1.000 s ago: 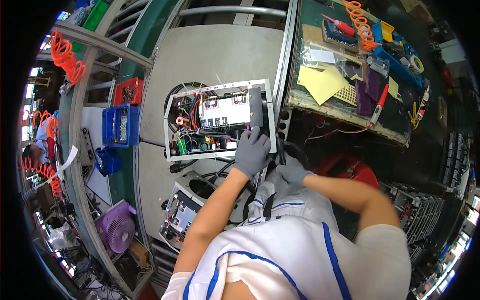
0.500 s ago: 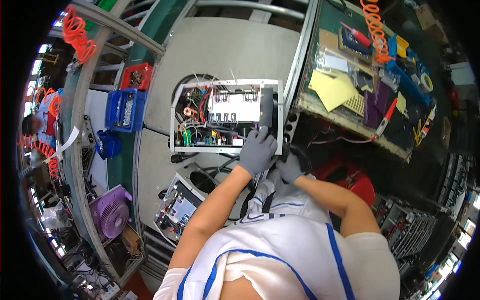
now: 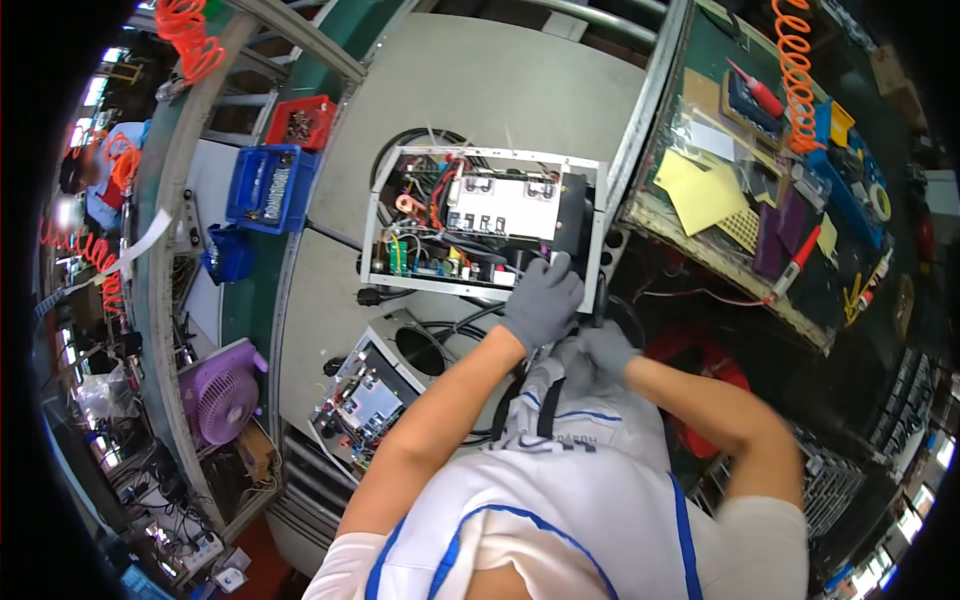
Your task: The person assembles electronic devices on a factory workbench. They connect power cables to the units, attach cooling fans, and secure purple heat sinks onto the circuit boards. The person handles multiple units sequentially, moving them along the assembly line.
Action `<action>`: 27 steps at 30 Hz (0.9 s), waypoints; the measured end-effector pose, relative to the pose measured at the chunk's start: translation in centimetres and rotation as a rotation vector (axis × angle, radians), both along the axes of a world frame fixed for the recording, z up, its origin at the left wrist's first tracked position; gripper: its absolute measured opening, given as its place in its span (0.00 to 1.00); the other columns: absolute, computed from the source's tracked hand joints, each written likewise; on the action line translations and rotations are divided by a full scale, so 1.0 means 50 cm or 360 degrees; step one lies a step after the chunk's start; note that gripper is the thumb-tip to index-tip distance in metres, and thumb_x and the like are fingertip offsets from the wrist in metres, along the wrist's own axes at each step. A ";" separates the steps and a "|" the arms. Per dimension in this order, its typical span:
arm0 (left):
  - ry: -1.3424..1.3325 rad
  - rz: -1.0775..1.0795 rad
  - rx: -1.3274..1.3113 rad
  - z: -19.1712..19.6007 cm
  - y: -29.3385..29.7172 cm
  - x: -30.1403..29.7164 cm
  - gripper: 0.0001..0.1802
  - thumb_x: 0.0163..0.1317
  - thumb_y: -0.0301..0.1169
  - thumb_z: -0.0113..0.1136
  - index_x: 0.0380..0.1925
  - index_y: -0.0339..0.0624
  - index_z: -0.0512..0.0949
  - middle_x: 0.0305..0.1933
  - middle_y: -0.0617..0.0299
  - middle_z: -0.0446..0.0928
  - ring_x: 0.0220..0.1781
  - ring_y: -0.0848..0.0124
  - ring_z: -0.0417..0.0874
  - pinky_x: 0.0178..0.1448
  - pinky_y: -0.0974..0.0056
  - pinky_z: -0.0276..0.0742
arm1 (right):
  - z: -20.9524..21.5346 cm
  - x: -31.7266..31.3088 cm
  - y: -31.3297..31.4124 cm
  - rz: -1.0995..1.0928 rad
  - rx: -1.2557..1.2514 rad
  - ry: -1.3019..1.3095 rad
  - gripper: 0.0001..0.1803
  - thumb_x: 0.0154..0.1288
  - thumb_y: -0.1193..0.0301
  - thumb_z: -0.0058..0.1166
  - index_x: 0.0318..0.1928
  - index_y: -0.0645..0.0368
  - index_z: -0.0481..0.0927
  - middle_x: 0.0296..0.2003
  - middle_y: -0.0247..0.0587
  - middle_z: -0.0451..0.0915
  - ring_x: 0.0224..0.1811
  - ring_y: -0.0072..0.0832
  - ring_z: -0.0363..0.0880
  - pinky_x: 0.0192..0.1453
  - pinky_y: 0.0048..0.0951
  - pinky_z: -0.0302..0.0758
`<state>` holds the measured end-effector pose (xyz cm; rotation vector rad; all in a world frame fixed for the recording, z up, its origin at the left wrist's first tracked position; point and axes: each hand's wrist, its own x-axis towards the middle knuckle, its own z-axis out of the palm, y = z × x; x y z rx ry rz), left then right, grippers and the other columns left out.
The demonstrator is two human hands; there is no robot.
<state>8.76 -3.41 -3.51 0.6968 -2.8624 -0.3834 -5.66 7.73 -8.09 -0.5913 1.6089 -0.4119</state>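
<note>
An open metal chassis (image 3: 480, 225) packed with wiring and circuit boards is set on the grey desk (image 3: 500, 85). Its near right corner is covered by the gloved left hand (image 3: 543, 300), fingers (image 3: 560, 268) curled loosely over the edge. The gloved right hand (image 3: 605, 348) is held just beside it, below the frame; its grasp cannot be made out. A second opened unit (image 3: 368, 392) lies nearer, a blue parts bin (image 3: 268, 190) to the left.
</note>
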 end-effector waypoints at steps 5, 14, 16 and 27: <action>0.0051 0.0069 -0.0029 -0.004 -0.004 -0.003 0.17 0.38 0.39 0.66 0.28 0.44 0.74 0.33 0.61 0.70 0.53 0.58 0.69 0.45 0.57 0.65 | 0.192 -0.070 -0.133 -0.0112 0.0964 -0.0806 0.08 0.52 0.66 0.49 0.24 0.56 0.76 0.19 0.41 0.74 0.19 0.35 0.73 0.30 0.31 0.75; 0.0101 0.0077 -0.0088 -0.010 -0.003 -0.002 0.18 0.38 0.41 0.66 0.27 0.44 0.74 0.33 0.62 0.70 0.53 0.60 0.68 0.46 0.57 0.64 | 0.119 -0.085 -0.069 -0.0008 0.0743 -0.0707 0.13 0.48 0.62 0.53 0.27 0.60 0.76 0.16 0.45 0.75 0.17 0.36 0.74 0.24 0.35 0.72; 0.0074 0.0094 -0.0027 -0.013 0.009 0.003 0.18 0.38 0.41 0.66 0.27 0.44 0.73 0.33 0.62 0.71 0.53 0.60 0.68 0.46 0.57 0.64 | 0.187 -0.078 -0.105 -0.0067 0.1040 -0.0843 0.14 0.47 0.58 0.54 0.25 0.57 0.76 0.17 0.42 0.75 0.17 0.32 0.74 0.22 0.34 0.72; -0.0037 0.0128 -0.0043 -0.001 0.014 0.000 0.16 0.38 0.41 0.66 0.27 0.47 0.75 0.34 0.65 0.71 0.53 0.60 0.68 0.50 0.56 0.64 | 0.143 -0.093 -0.093 -0.0076 0.1087 -0.1117 0.15 0.47 0.57 0.52 0.28 0.55 0.71 0.16 0.42 0.68 0.14 0.32 0.64 0.19 0.35 0.64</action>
